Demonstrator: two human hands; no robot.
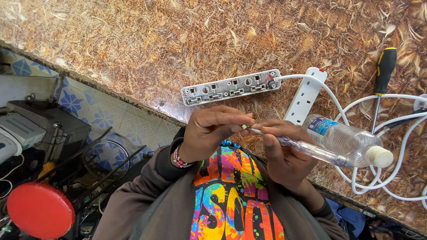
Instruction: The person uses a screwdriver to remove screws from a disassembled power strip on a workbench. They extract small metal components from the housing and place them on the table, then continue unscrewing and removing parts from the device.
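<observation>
Clear-handled tester screwdriver point(307, 149) — tip against tiny metal part point(244, 127).

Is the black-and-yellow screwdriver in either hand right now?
No: the black-and-yellow screwdriver lies on the table, while the right hand holds a clear-handled screwdriver.

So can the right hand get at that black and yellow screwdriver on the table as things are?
Probably yes, but not freely: the right hand holds a clear-handled tester screwdriver, and a plastic bottle and white cable lie between it and the black and yellow screwdriver.
</observation>
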